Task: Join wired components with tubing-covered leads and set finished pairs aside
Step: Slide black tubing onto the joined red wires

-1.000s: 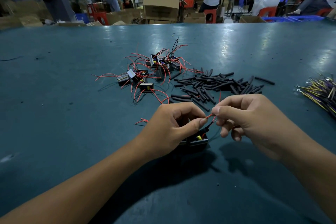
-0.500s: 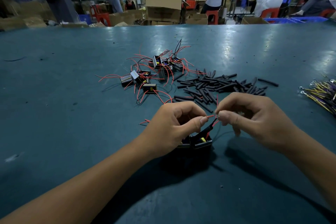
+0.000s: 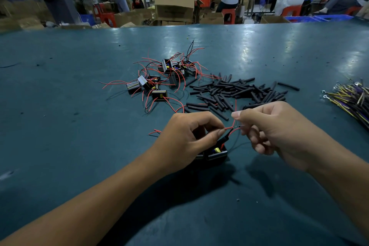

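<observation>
We observe a workshop hall across the top of the frame, with seated and standing workers, cardboard boxes (image 3: 174, 7) and red stools (image 3: 228, 15) behind a broad teal work table (image 3: 60, 126) that fills the rest of the view.

At centre frame we note a loose pile of black tubing pieces (image 3: 235, 91), spread toward centre right. Just left of it lies a cluster of small black wired components (image 3: 159, 79) with red and black leads trailing outward. At the right edge sits a bundle of yellow and purple wires (image 3: 351, 99) with ring terminals, well apart from the tubing.

In the lower centre, both forearms enter from the bottom corners. The left hand (image 3: 185, 140) is curled, thumb and forefinger pinching a red lead (image 3: 229, 127). Beneath and just right of this hand we see two black components (image 3: 214, 153) resting on the table, one showing a yellow part; a black tube-covered lead rises from them toward the fingers. The right hand (image 3: 279, 128) is likewise curled, thumb and forefinger pinching a red lead end with bare metal strands showing at the meeting point between the two hands. We cannot tell whether the strands are twisted together.
</observation>
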